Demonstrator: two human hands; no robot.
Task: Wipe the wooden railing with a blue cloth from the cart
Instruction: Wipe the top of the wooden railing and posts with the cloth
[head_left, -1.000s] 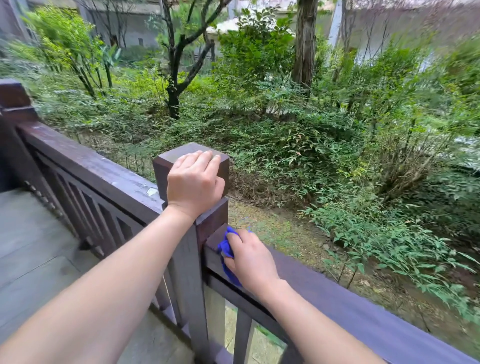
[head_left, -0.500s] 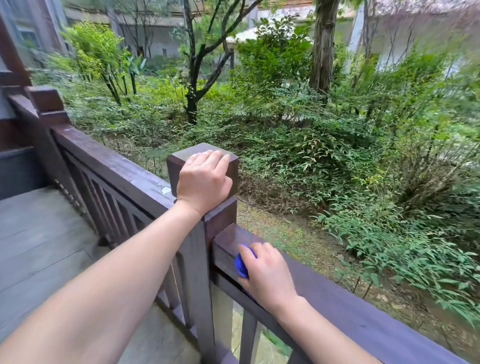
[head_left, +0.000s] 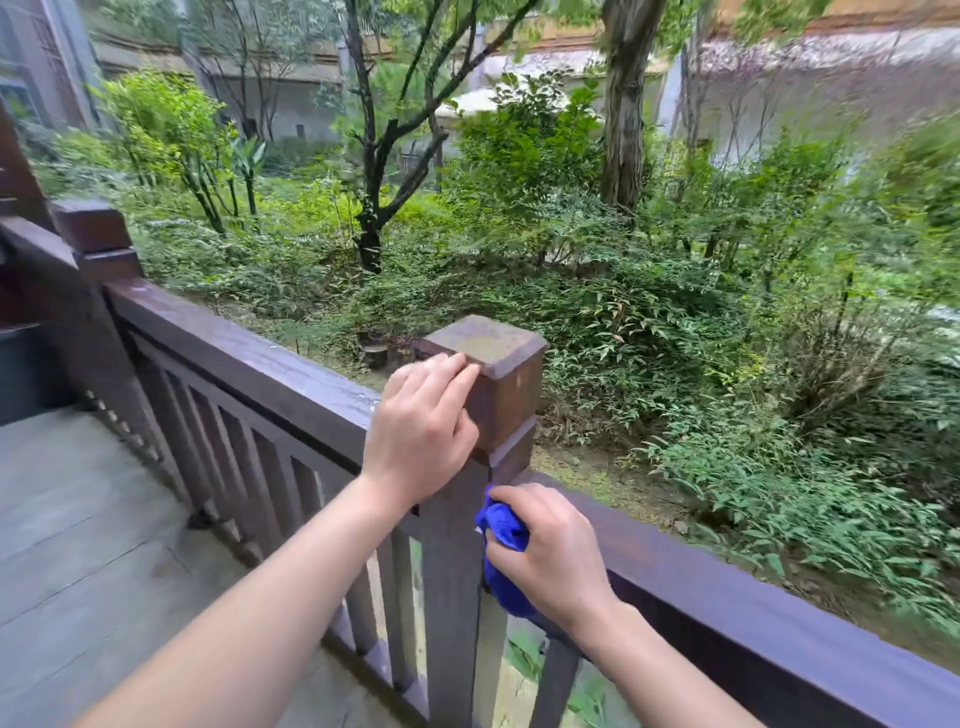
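Note:
A dark brown wooden railing (head_left: 737, 597) runs from the left to the lower right, joined at a square post (head_left: 498, 374) with a flat cap. My left hand (head_left: 421, 436) rests against the near side of the post, fingers together just under the cap's edge. My right hand (head_left: 550, 551) is closed around a bunched blue cloth (head_left: 504, 535). It presses the cloth against the inner face of the right rail, right beside the post. Part of the cloth hangs below my hand. The cart is out of sight.
Vertical balusters (head_left: 260, 467) fill the railing on the left, ending at another post (head_left: 98, 244). A grey plank deck (head_left: 78, 545) lies at the lower left. Beyond the railing are dense shrubs (head_left: 675, 338), trees (head_left: 623, 104) and buildings.
My left hand slid off the post's cap to its near side. My right hand moved the cloth from the rail's top over to its inner face. The view shifted.

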